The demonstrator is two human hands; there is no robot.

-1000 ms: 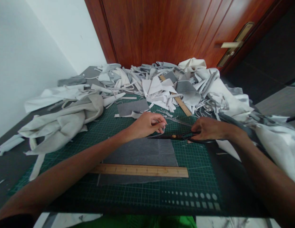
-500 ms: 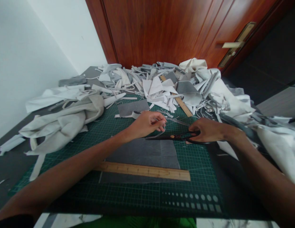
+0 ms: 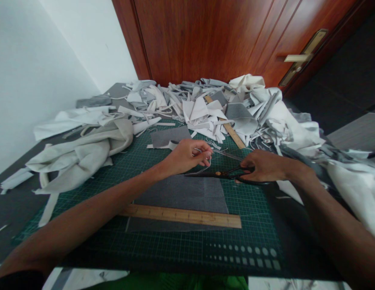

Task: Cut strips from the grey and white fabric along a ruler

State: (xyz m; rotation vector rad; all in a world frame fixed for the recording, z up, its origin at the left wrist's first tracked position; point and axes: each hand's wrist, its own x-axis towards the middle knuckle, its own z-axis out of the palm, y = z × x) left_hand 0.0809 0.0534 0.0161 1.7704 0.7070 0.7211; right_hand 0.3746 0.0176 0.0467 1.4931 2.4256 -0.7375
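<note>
My right hand (image 3: 266, 167) grips black-handled tailor's scissors (image 3: 219, 174), whose blades point left towards my left hand. The blades look nearly closed. My left hand (image 3: 187, 157) pinches a thin pale fabric strip (image 3: 207, 166) at the fingertips, just above the scissor tips. A narrow metal tool (image 3: 228, 155) lies just beyond the scissors. Nearer me, a dark grey fabric sheet (image 3: 181, 197) lies flat on a green cutting mat (image 3: 250, 225), with a wooden ruler (image 3: 181, 216) across it.
A heap of white and grey fabric scraps (image 3: 205, 112) covers the far side of the table, against a wooden door (image 3: 199, 36). Crumpled beige cloth (image 3: 81, 157) lies left of the mat, a grey felt piece (image 3: 169, 137) beyond it, and white cloth (image 3: 353, 189) at right.
The view has shifted slightly, so the ruler and mat sit a little differently in it. My hands and the scissors have stayed almost in place.
</note>
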